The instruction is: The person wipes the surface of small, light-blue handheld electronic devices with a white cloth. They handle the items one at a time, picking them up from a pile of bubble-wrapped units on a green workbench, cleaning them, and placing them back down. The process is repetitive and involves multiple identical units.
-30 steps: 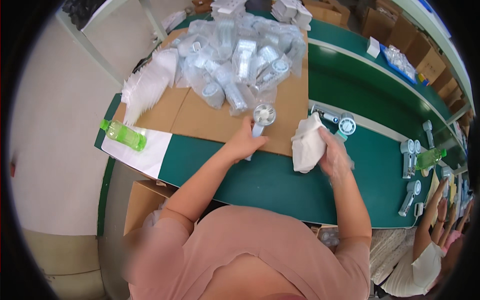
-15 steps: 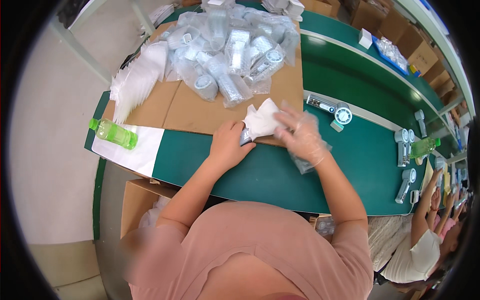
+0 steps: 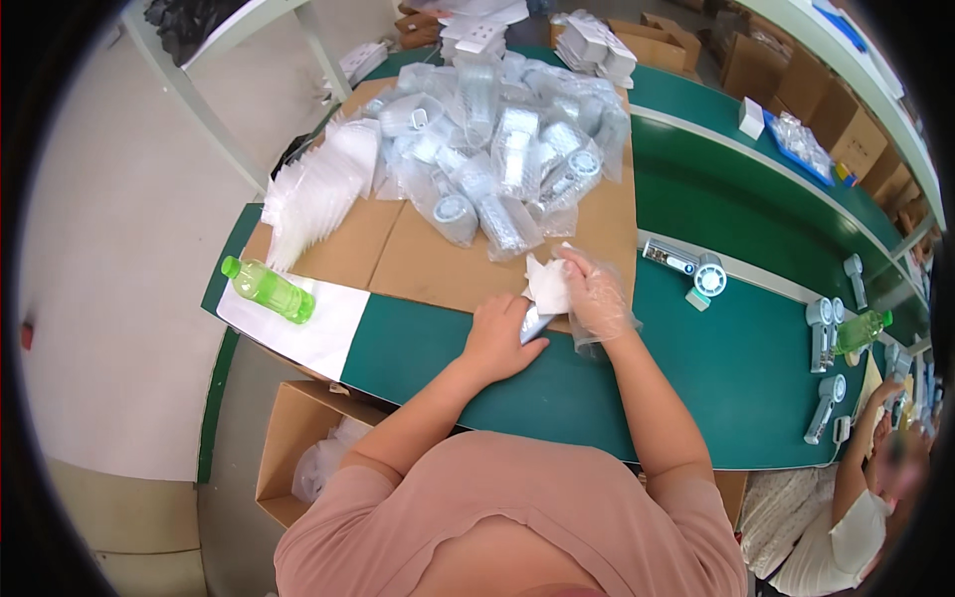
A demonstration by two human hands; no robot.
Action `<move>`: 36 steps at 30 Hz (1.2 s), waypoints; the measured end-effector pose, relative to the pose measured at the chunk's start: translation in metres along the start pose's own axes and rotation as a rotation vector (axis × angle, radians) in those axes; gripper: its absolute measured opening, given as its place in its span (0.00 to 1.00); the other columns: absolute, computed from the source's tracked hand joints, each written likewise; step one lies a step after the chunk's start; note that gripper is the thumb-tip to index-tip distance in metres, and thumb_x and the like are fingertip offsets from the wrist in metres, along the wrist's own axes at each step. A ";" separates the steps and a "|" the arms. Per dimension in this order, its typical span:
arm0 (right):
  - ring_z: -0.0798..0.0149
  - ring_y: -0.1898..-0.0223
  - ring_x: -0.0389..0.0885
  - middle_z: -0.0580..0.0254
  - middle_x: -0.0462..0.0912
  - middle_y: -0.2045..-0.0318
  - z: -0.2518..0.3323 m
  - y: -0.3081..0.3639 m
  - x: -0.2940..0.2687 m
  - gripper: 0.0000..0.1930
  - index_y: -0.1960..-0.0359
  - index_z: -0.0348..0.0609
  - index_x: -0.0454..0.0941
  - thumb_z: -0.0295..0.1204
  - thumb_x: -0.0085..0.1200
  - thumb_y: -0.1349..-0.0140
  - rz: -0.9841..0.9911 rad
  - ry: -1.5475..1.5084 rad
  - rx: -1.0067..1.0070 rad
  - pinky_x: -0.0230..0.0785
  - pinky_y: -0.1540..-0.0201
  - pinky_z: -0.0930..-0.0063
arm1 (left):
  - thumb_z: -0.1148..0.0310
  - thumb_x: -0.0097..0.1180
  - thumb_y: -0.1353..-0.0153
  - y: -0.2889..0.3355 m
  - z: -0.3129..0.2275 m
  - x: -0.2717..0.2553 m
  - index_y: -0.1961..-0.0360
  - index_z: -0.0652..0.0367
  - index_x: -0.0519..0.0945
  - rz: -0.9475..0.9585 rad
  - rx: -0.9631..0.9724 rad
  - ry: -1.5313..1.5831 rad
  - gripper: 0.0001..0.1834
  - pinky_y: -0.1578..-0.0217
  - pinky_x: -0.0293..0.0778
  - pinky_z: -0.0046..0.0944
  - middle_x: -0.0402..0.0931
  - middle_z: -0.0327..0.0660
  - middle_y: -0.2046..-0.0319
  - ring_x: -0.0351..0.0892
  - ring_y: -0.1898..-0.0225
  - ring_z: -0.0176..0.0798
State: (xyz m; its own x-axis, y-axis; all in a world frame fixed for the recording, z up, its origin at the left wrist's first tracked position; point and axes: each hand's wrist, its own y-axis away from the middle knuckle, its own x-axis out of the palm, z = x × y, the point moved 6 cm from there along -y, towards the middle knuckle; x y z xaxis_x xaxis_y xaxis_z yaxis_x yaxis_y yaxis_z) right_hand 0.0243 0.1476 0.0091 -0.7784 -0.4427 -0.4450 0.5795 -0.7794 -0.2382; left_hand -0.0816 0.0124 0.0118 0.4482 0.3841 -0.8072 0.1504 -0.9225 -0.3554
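Note:
My bare left hand is closed around a grey-blue handheld fan at the front edge of the cardboard. Only part of its smooth body shows; the rest is hidden by my fingers and a white wiping cloth. My right hand, in a loose clear plastic glove, pinches the crumpled cloth against the far end of the fan. Beyond both hands lies a heap of handheld fans in clear bubble bags.
White pouches fan out at left beside a green bottle on white paper. An unwrapped fan lies right of my hands; several more stand farther right, near a co-worker. A cardboard box sits below the table edge.
My right hand has gone from blurred, spread fingers beside the cloth to gripping it. More of the fan's body shows now. The whole view has shifted slightly.

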 end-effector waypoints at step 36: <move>0.65 0.55 0.78 0.63 0.78 0.56 0.026 0.020 -0.019 0.18 0.46 0.46 0.70 0.42 0.45 0.31 -0.284 -1.295 0.269 0.74 0.55 0.63 | 0.65 0.65 0.46 -0.008 -0.027 0.007 0.44 0.66 0.65 -0.189 -0.180 0.471 0.32 0.52 0.71 0.46 0.73 0.57 0.52 0.75 0.52 0.53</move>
State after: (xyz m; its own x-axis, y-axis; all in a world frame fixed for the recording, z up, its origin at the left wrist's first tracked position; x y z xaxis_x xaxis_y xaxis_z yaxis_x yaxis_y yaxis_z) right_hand 0.0445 0.1288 0.0352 -0.6158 -0.2331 0.7526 0.4127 -0.9091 0.0561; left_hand -0.0559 0.0216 0.0213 0.7394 0.5233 -0.4236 0.3966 -0.8470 -0.3540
